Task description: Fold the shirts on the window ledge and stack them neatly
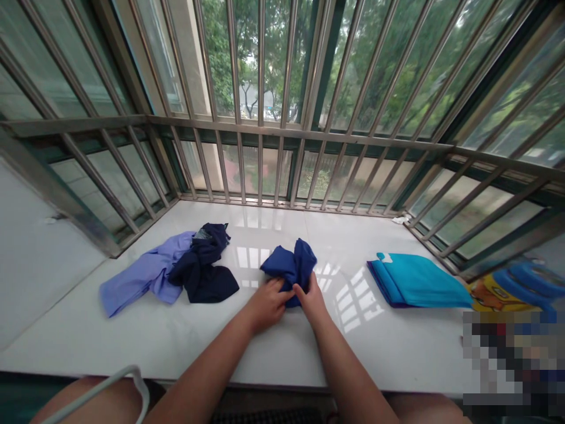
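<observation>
In the middle of the white ledge lies a bunched dark blue cloth garment [291, 264], its far corners sticking up. My left hand [270, 301] is closed on its near left side, fingers curled into the fabric. On its near right side my right hand [311, 297] grips the cloth, the thumb toward the left hand. Both hands almost touch. To the left lie a crumpled lavender garment [145, 274] and a navy garment [205, 274] overlapping it. Neatly folded turquoise cloth [424, 281] with a dark purple layer beneath rests to the right.
A white glossy ledge [273, 365] spans the bay window, bounded by metal bars [304, 135]. A blue-and-yellow container [514, 288] stands at the right edge, beside a pixelated area. A small white scrap [401, 219] lies in the far right corner. A pale curved tube [132, 371] is at lower left.
</observation>
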Action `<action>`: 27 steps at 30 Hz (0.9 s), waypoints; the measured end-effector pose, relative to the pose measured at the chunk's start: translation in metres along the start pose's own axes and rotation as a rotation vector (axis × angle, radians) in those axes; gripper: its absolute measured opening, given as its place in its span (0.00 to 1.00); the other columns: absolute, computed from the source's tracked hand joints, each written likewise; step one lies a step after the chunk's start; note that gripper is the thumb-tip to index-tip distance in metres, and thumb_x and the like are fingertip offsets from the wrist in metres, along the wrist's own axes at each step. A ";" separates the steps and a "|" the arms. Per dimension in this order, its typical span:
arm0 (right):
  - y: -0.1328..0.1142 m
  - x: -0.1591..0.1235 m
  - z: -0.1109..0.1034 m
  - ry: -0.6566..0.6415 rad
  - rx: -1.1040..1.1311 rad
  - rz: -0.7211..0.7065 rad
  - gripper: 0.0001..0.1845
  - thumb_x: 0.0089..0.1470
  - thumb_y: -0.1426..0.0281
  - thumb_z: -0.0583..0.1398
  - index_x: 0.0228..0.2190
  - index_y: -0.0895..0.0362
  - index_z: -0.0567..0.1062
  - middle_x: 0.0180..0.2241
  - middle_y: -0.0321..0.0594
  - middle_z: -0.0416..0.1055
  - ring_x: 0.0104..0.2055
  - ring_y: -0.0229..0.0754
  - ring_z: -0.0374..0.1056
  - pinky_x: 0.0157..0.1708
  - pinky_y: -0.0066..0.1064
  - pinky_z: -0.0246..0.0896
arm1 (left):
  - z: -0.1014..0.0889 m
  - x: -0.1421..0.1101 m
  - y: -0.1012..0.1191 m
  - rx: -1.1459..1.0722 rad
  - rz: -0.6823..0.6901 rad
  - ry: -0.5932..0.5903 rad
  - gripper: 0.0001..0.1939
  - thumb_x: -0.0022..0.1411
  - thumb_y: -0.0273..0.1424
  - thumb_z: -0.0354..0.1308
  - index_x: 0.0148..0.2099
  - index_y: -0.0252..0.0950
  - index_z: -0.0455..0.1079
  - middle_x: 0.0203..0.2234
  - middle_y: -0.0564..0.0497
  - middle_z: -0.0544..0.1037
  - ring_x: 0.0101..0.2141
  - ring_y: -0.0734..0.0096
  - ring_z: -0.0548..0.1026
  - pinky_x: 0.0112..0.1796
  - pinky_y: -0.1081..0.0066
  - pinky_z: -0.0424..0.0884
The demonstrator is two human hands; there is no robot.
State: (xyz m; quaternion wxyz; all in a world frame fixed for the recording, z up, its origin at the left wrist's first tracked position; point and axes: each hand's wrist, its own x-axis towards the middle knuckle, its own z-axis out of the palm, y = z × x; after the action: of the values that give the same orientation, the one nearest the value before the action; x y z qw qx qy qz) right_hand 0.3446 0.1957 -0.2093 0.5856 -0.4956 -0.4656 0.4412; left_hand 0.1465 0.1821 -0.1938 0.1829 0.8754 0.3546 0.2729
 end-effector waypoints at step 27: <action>-0.028 0.022 -0.047 0.232 0.777 0.221 0.30 0.57 0.39 0.65 0.46 0.50 0.77 0.38 0.37 0.82 0.41 0.50 0.79 0.43 0.44 0.76 | -0.009 -0.009 -0.077 -0.423 -0.740 0.992 0.28 0.66 0.37 0.63 0.66 0.38 0.67 0.50 0.43 0.81 0.50 0.62 0.81 0.58 0.59 0.76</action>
State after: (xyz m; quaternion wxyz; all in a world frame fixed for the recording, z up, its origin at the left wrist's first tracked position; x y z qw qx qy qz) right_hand 0.3966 0.2059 -0.1827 0.7268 -0.3310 -0.1396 0.5854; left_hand 0.0953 0.2293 -0.2298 0.2480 0.4108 0.6135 0.6271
